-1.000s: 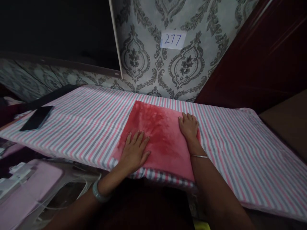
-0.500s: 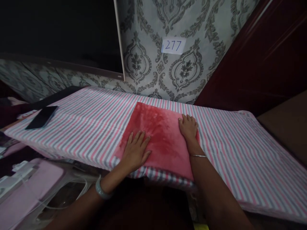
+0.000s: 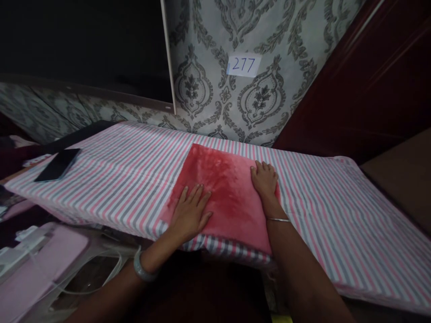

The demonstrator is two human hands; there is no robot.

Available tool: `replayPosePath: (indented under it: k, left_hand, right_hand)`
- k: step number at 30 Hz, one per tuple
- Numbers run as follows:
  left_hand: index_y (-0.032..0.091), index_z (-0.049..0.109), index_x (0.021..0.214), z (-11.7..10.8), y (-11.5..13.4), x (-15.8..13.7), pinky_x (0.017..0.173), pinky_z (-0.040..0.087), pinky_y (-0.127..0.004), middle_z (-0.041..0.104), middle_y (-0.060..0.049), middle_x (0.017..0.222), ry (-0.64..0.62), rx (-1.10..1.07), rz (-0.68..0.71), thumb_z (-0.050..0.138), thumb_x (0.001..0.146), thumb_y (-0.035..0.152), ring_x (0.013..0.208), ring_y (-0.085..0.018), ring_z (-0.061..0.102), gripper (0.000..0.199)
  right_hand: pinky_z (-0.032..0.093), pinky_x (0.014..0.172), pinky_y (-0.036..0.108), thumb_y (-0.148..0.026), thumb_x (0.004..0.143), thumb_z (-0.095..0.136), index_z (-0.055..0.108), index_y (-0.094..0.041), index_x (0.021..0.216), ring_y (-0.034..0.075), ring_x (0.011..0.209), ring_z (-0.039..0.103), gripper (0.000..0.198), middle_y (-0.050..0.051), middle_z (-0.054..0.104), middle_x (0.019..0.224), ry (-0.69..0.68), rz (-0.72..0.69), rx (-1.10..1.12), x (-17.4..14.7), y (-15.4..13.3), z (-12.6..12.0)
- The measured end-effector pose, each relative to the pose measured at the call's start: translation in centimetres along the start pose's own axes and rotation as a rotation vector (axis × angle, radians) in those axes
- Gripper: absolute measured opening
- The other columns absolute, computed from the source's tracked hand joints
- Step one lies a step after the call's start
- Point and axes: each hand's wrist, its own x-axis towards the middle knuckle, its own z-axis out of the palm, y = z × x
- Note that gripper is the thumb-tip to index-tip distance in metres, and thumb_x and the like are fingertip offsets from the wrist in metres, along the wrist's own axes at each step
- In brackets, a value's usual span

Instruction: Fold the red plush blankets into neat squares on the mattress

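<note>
A red, plush-looking square of cloth (image 3: 229, 197) lies flat on a striped tablecloth (image 3: 124, 170), close to the front edge. Its pile shows darker and lighter red patches. My left hand (image 3: 190, 213) rests palm down on the cloth's lower left part, fingers spread. On its right edge, toward the upper corner, lies my right hand (image 3: 265, 178), palm down with the fingers slightly bent. Neither hand grips anything. A bracelet is on each wrist.
A dark phone (image 3: 59, 165) lies at the table's left end. Behind, a large black screen (image 3: 84, 49) and a paper marked 277 (image 3: 244, 65) are on the patterned wall. A pink box-like thing (image 3: 54, 264) and white cables (image 3: 114, 269) are at lower left.
</note>
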Motion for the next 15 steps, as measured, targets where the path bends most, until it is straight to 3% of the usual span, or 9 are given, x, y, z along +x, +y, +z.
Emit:
replayPosePath:
  k: [15]
  left_hand:
    - [0.016,0.048,0.153,0.43,-0.19,-0.13,0.122,0.032,-0.058,0.044,-0.02,0.16,-0.032,-0.021,-0.004,0.047,0.102,0.048,0.149,-0.035,0.041,0.06]
  right_hand:
    - [0.032,0.115,0.056,-0.04,0.105,0.029,0.053,-0.019,0.151,0.035,0.145,0.038,0.057,0.015,0.049,0.156,-0.028,0.016,-0.008,-0.03,-0.13,-0.2]
